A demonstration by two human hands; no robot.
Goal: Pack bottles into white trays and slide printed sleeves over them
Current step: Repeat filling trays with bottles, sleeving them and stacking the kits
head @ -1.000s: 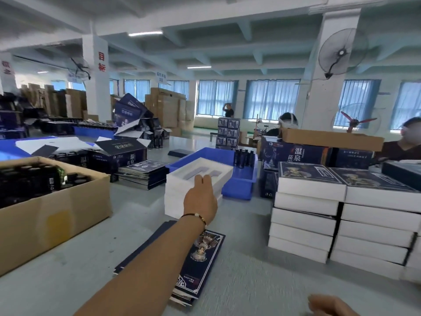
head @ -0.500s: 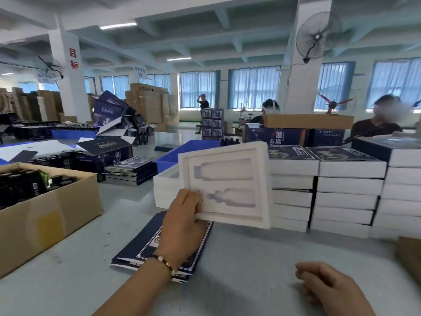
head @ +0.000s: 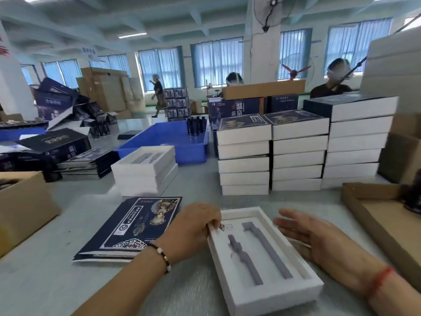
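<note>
Flat sleeves sat on the table at the left. Left hand came in palm-down, fingers curled over the tray's left rim, gripping it. The tray lay flat between both hands, pockets empty. Right hand was just beside its right edge, fingers straight and relaxed.

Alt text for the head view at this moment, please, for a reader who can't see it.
A person's left hand grips the left edge of an empty white tray lying flat on the grey table, while the open right hand rests along its right side. Printed sleeves lie to its left; more trays and finished boxes are stacked behind.
</note>
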